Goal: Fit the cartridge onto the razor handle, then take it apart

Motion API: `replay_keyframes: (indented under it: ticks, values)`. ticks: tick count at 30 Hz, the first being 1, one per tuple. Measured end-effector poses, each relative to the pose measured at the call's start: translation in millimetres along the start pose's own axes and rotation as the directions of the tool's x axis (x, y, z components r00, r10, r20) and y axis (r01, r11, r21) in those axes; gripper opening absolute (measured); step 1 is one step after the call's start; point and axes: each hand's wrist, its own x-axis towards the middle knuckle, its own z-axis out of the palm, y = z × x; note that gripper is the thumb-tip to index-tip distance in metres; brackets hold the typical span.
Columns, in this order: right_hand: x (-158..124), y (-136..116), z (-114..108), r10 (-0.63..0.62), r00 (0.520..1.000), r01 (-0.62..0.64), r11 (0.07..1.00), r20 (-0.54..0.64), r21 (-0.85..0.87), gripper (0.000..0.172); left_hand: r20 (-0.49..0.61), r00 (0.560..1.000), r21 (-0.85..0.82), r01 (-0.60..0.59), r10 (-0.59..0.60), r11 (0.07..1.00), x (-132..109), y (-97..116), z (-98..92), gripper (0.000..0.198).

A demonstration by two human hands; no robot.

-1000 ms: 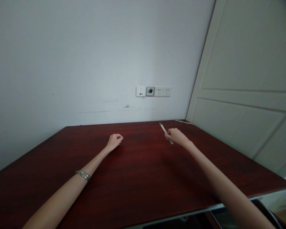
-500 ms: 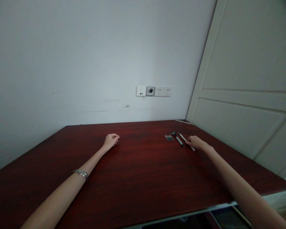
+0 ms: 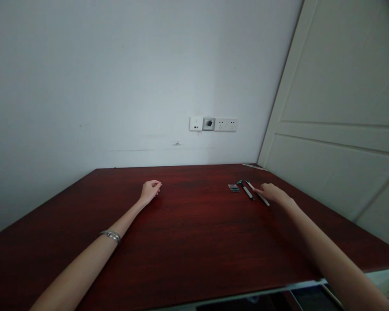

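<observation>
My right hand [image 3: 269, 192] lies over a slim white stick with a dark tip [image 3: 264, 200], its thumb and fingers closed on the middle of it. The stick slants on the tabletop, and both of its ends show. Just left of it lies a razor [image 3: 247, 192] with a grey and black handle, its head pointing away from me. Beside the razor head is a small clear pack [image 3: 234, 188] with dark strips in it. My left hand [image 3: 150, 191] rests on the table farther left, fingers loosely curled, with nothing visible in them.
The dark red wooden table [image 3: 188, 242] reaches back to a white wall with a row of sockets [image 3: 214, 124]. A pale flat strip [image 3: 254, 166] lies in the far right corner. On the right stands a white panelled door [image 3: 337, 103]. Below the front edge is an open drawer space [image 3: 246, 303].
The view has turned slightly, so the table and its objects sit a little farther right. My right hand stays at the white stick, and my left hand remains curled on the table.
</observation>
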Motion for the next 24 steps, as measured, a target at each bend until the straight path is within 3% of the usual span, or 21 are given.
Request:
replay_keyframes:
  ticks: [4, 8, 12, 16, 20, 24]
  values:
    - [-8.5, -33.5, -17.8, 0.005, 0.995, -0.006, 1.000, -0.098, -0.019, 0.047, -0.048, 0.998, -0.056, 0.034, -0.036, 0.998, -4.1, -5.1, -9.0, 0.022]
    - [-19.0, -97.0, -25.6, -0.105, 0.982, 0.097, 0.994, -0.156, -0.055, 0.044, -0.062, 0.996, -0.106, 0.051, -0.058, 0.993, -8.8, -12.7, -12.8, 0.020]
    - [-38.2, -174.7, -14.3, -0.290, 0.944, 0.277, 0.956, -0.158, -0.095, 0.044, -0.062, 0.998, -0.075, 0.014, -0.019, 0.997, -10.0, -17.1, -14.3, 0.021]
    - [-54.4, -231.2, 3.9, -0.478, 0.861, 0.468, 0.878, -0.174, -0.097, 0.041, -0.046, 0.993, 0.100, -0.106, 0.111, 0.989, -12.9, -14.9, -16.7, 0.021]
    - [-54.6, -251.8, 21.7, -0.585, 0.772, 0.603, 0.798, -0.248, -0.002, 0.041, 0.046, 0.970, 0.239, -0.243, 0.239, 0.940, -21.5, -11.5, -16.8, 0.021]
    - [-47.8, -249.9, 41.8, -0.594, 0.748, 0.650, 0.746, -0.296, 0.147, 0.044, 0.142, 0.954, 0.405, -0.299, 0.264, 0.864, -28.5, -12.4, -13.2, 0.025]
